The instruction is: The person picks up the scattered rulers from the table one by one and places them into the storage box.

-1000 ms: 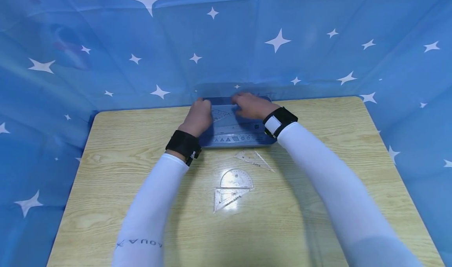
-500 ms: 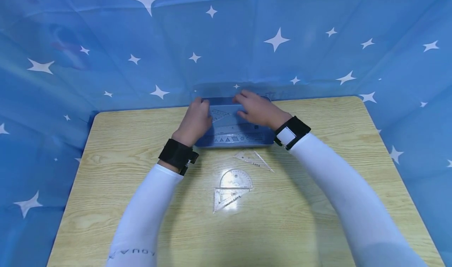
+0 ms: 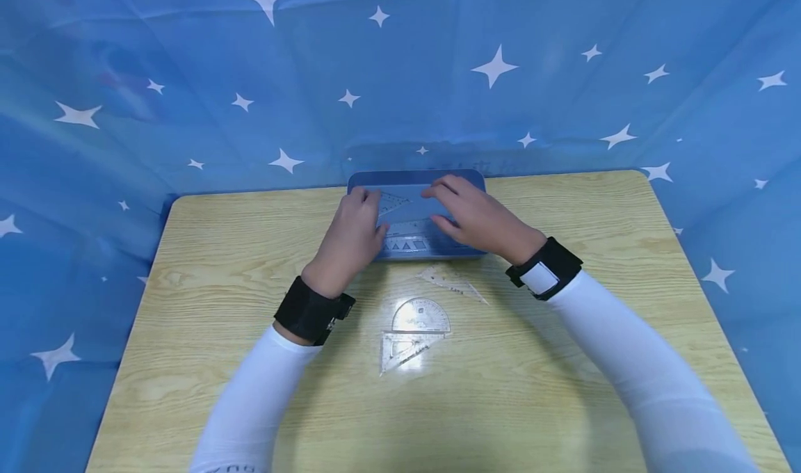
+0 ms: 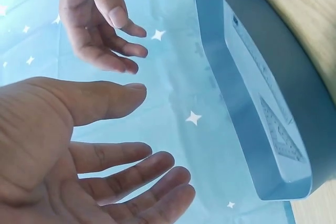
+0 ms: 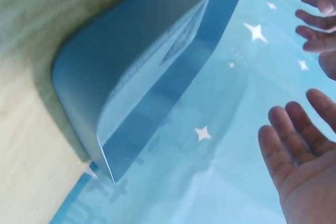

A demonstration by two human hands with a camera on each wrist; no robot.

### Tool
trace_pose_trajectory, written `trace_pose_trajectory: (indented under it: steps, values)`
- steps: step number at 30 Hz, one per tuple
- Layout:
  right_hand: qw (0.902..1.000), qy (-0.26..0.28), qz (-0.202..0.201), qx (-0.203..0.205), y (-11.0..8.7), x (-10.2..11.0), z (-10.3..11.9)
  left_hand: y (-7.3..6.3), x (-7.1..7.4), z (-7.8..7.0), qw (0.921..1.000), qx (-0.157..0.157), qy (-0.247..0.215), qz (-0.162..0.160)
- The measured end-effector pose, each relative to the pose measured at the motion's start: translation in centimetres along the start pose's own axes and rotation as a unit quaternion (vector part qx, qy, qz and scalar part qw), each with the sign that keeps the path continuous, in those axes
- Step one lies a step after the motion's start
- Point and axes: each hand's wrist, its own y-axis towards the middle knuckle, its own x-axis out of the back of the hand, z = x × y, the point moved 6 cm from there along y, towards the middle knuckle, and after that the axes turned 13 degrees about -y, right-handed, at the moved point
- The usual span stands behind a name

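Note:
My left hand (image 3: 348, 243) hovers over the left end of a blue tray (image 3: 416, 177), fingers relaxed and holding nothing. My right hand (image 3: 482, 219) is over the tray's right half, likewise with loosely spread fingers. Both wrist views show the palms above and apart from the tray wall. Inside the tray lie a clear set square (image 4: 281, 132) and a clear ruler (image 3: 403, 245) with cut-out shapes. The hands cover parts of the tray in the head view.
In front of the tray, a clear set square (image 3: 452, 285) lies on the wooden table (image 3: 219, 264). Nearer me are a clear protractor (image 3: 421, 316) and another set square (image 3: 403, 349), edge to edge. A blue star-patterned cloth (image 3: 413, 62) hangs right behind the table.
Both hands have drawn back towards me from the tray's far side, and their fingers have loosened. The tray and the drawing tools have stayed in place.

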Motion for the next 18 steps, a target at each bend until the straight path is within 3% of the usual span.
trace_pose_trajectory:
  steps: [10,18]
  values:
    - [0.9994,0.003,-0.035,0.002,-2.1,1.2,0.9,-2.4,0.1,-1.1,0.9996,-0.011,-0.009,-0.023]
    - [0.9987,0.021,-0.04,0.021,-3.9,0.7,3.3,-4.7,-1.0,-1.8,0.9996,-0.006,-0.023,-0.014]
